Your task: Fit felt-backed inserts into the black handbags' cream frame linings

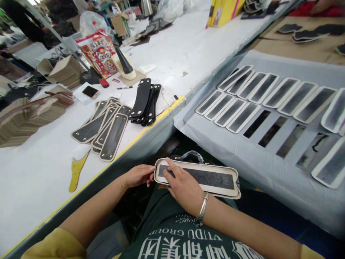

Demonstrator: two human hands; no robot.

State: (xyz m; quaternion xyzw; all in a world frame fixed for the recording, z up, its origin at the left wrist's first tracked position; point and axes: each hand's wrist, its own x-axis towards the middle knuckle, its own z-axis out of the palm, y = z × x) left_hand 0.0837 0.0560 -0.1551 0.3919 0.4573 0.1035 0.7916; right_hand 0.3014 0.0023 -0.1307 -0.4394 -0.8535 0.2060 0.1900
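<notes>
A long cream-edged piece with a dark grey strip (212, 178) lies across my lap, over a part with a raised rim. My left hand (138, 175) pinches its left end, the fingertips partly hidden behind the edge. My right hand (184, 187), with a silver bracelet at the wrist, rests on its upper face near the left end, fingers somewhat spread. Beside it on the right, cream-bordered dark panels (237, 115) lie in rows on a grey-white sheet. On the white table to the left are a pile of studded panels (114, 136) and a stack of black strips (141, 97).
A yellow tool (77, 171) lies near the white table's yellow edge (134, 138). Further back are a phone (91, 91), a red bag (101, 54), a glue-like bottle (125, 66) and a yellow box (222, 12). Another person's hand (323, 5) shows at the top right.
</notes>
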